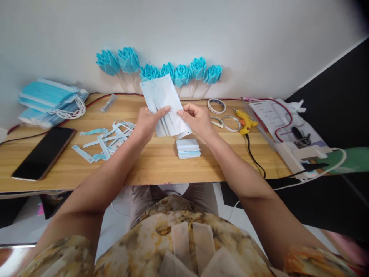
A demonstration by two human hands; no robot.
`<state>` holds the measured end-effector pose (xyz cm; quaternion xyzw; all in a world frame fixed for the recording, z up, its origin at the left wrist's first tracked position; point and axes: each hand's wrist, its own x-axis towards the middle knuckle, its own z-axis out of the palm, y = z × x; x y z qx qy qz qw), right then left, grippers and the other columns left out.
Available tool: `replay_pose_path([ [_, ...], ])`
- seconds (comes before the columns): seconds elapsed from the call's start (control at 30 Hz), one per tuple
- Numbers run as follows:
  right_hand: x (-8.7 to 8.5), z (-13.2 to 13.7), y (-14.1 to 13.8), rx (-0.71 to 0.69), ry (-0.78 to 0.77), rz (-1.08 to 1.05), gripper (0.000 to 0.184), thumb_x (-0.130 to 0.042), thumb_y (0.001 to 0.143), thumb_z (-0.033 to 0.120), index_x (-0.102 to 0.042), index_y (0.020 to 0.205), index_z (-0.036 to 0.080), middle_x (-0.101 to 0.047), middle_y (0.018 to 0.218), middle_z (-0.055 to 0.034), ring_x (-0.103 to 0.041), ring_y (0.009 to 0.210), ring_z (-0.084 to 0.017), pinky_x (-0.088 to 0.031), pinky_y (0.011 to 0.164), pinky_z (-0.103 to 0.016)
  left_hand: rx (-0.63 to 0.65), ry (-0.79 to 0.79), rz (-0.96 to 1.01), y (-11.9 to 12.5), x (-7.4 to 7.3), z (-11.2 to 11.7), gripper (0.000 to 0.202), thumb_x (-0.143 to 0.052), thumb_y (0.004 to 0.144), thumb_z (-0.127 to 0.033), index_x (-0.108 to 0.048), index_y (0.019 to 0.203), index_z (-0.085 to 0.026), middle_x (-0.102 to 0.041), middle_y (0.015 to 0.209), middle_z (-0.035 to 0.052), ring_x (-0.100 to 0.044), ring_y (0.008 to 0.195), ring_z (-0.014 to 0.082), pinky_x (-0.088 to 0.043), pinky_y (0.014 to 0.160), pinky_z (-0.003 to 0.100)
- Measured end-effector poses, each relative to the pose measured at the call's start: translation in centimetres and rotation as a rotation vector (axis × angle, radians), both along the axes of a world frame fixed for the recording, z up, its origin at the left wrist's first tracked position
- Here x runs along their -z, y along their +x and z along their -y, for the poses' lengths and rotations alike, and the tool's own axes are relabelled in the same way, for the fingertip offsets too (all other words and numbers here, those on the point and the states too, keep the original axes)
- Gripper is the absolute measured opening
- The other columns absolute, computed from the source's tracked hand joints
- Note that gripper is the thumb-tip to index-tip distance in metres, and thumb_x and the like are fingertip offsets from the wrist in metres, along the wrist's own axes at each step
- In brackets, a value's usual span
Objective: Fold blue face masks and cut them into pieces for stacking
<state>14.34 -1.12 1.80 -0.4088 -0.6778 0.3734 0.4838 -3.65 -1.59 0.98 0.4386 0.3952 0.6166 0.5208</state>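
Observation:
Both my hands hold up one pale blue pleated mask sheet (161,100) above the wooden table (150,169). My left hand (148,122) pinches its lower left edge, thumb on top. At the lower right edge, my right hand (196,119) grips it with curled fingers. Just below the hands lies a small stack of folded mask pieces (188,148). A heap of cut blue and white strips (106,140) lies to the left of my left hand.
A black phone (44,152) lies at the left. A pile of blue masks (50,100) sits at the back left. Several blue fabric flowers (161,69) lean on the wall. Tape rolls (221,115), a yellow glue gun (245,122) and a power strip (300,157) are at the right.

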Motion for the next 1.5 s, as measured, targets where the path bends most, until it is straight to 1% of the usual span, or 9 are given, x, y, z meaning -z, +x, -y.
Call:
replay_pose_path([
  [0.3,0.3,-1.0,0.5,0.085,-0.013,-0.105,0.037,-0.071,0.080,0.056,-0.062,0.075,0.021,-0.056,0.068,0.0024,-0.047,0.063,-0.011,-0.036,0.056,-0.025,0.069,-0.005,0.045,-0.6,-0.4,-0.5,0.045,-0.087,0.068,-0.054,-0.071,0.086,-0.017,-0.077,0.084,0.0071,-0.074,0.094,0.0278,-0.060,0.079,0.035],
  [0.6,1.2,-2.3,1.2,0.190,0.005,-0.177,0.039,-0.069,0.082,0.058,-0.058,0.076,0.021,-0.049,0.067,0.0039,-0.045,0.063,-0.010,-0.036,0.057,-0.025,-0.115,0.034,0.064,-1.9,0.4,-1.9,0.041,-0.084,0.069,-0.054,-0.063,0.074,-0.020,-0.068,0.067,0.0008,-0.072,0.083,0.0207,-0.054,0.067,0.026],
  [0.7,0.8,-2.1,1.2,0.116,-0.053,-0.221,0.040,-0.074,0.077,0.059,-0.062,0.079,0.021,-0.057,0.071,0.0030,-0.051,0.065,-0.011,-0.042,0.059,-0.025,-0.104,0.031,0.066,-1.7,0.6,-2.0,0.042,-0.085,0.067,-0.056,-0.064,0.074,-0.020,-0.067,0.066,-0.0001,-0.069,0.075,0.0184,-0.052,0.063,0.025],
  [0.87,0.1,-1.9,1.3,0.054,-0.054,-0.261,0.053,-0.082,0.068,0.062,-0.067,0.103,0.024,-0.073,0.101,-0.0031,-0.066,0.093,-0.019,-0.055,0.080,-0.031,-0.059,-0.017,0.041,-1.2,0.8,-1.6,0.041,-0.086,0.065,-0.055,-0.067,0.072,-0.020,-0.065,0.062,-0.0016,-0.058,0.056,0.0125,-0.045,0.053,0.024],
  [0.97,0.2,-2.3,1.6,0.118,-0.057,-0.302,0.051,-0.080,0.069,0.065,-0.069,0.096,0.022,-0.073,0.092,-0.0017,-0.065,0.085,-0.018,-0.054,0.075,-0.030,-0.010,-0.051,-0.036,-1.0,0.4,-1.0,0.043,-0.089,0.062,-0.055,-0.067,0.069,-0.019,-0.065,0.062,-0.0019,-0.054,0.053,0.0106,-0.043,0.050,0.023],
  [1.13,0.6,-2.1,1.4,0.132,-0.054,-0.273,0.042,-0.078,0.073,0.059,-0.070,0.081,0.018,-0.062,0.073,0.0027,-0.053,0.068,-0.011,-0.042,0.062,-0.025,0.068,0.018,-0.135,-0.6,-0.5,-0.2,0.054,-0.090,0.058,-0.061,-0.076,0.088,-0.019,-0.076,0.085,0.0017,-0.065,0.074,0.0140,-0.051,0.066,0.023],
  [1.27,0.5,-1.3,0.7,0.137,-0.044,-0.203,0.045,-0.072,0.077,0.063,-0.067,0.077,0.018,-0.054,0.068,0.0036,-0.047,0.067,-0.010,-0.038,0.062,-0.024,0.012,0.032,-0.223,-0.7,-0.2,-0.2,0.050,-0.084,0.064,-0.065,-0.073,0.076,-0.017,-0.071,0.072,0.0000,-0.062,0.066,0.0138,-0.045,0.057,0.022],
  [1.4,0.6,-1.3,0.8,0.168,-0.009,-0.152,0.052,-0.068,0.080,0.066,-0.056,0.064,0.018,-0.044,0.062,0.0041,-0.040,0.062,-0.009,-0.031,0.057,-0.024,0.039,-0.069,-0.120,-0.9,0.0,-0.4,0.051,-0.080,0.068,-0.067,-0.070,0.074,-0.018,-0.073,0.070,0.0032,-0.068,0.067,0.0195,-0.051,0.056,0.027],
  [1.5,0.7,-1.8,1.3,0.149,0.027,-0.098,0.049,-0.065,0.084,0.065,-0.060,0.070,0.019,-0.052,0.065,0.0023,-0.048,0.064,-0.011,-0.037,0.058,-0.025,0.122,-0.127,-0.046,-0.9,-0.4,-0.3,0.051,-0.081,0.068,-0.067,-0.072,0.081,-0.018,-0.076,0.077,0.0070,-0.073,0.072,0.0243,-0.057,0.061,0.031],
])
